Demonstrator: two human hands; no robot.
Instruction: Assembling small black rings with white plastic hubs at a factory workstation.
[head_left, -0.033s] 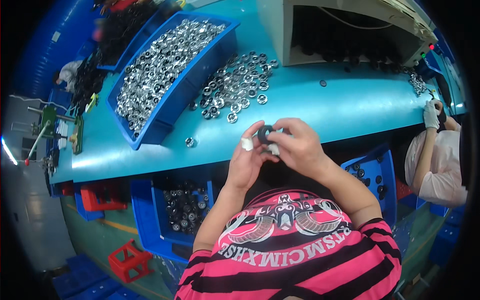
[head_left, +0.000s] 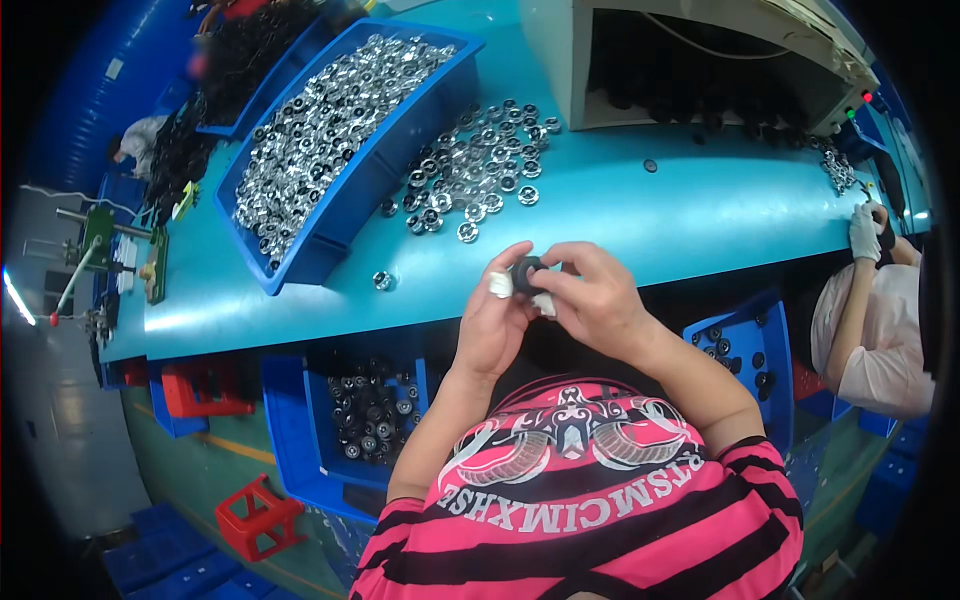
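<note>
Machinery painted green (head_left: 97, 240), with a red-knobbed lever, stands at the left end of your table (head_left: 700, 215). Below it, on the floor side, you have a red stool (head_left: 260, 517). One silver-and-black piece (head_left: 382, 281) lies by itself between the large bin and your left hand (head_left: 490, 325). Beyond your hands spreads a loose cluster of similar pieces (head_left: 485, 165), many of them touching. Farther right, a small dark disc (head_left: 650, 166) lies alone, in front of a pale open-fronted housing (head_left: 553, 70). At the far right a co-worker (head_left: 885, 335) in a white glove sits along the same edge.

Your black round piece (head_left: 525, 277) is held up near the table's front edge, between your two hands. It looks thick and matte, and its middle is partly covered by fingers. Your left hand, with white wrapping on a finger, grips it from the left; your right hand (head_left: 605, 305) pinches it from the right with thumb and fingers.

The large blue bin (head_left: 330, 250) on your table slants away from you, heaped with shiny silver pieces (head_left: 320, 145). Below the table's edge, a lower blue bin (head_left: 290, 430) on your left holds dark wheels (head_left: 370, 415), and another blue bin (head_left: 779, 400) on your right holds scattered black wheels (head_left: 720, 345).
</note>
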